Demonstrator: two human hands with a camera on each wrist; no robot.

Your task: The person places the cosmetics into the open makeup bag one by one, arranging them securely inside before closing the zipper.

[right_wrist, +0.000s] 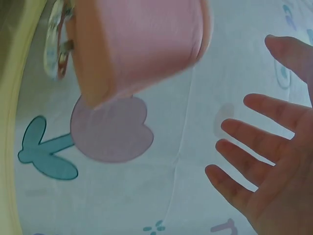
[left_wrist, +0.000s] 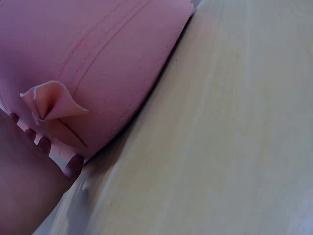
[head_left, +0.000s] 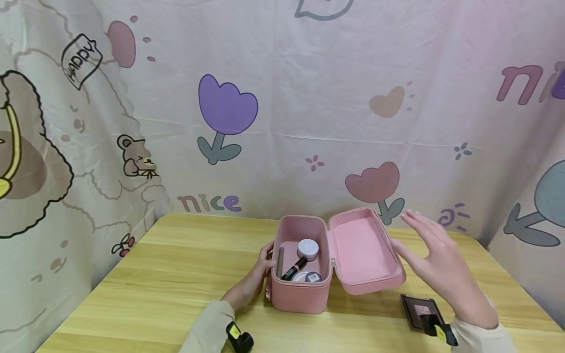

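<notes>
One pink case [head_left: 300,296] stands on the counter [head_left: 176,274], long axis pointing away; the left grip [head_left: 254,278] rests, unclenched, against its left side. The right grip [head_left: 443,264], empty and spread, hovers just right of the open lid [head_left: 364,250].

Right hand [head_left: 443,269]: raised, fingers extended and slightly parted, thumb held apart. Left hand [head_left: 256,275]: well apart from right, forearm [head_left: 236,296] slanting forward and inward.
</notes>
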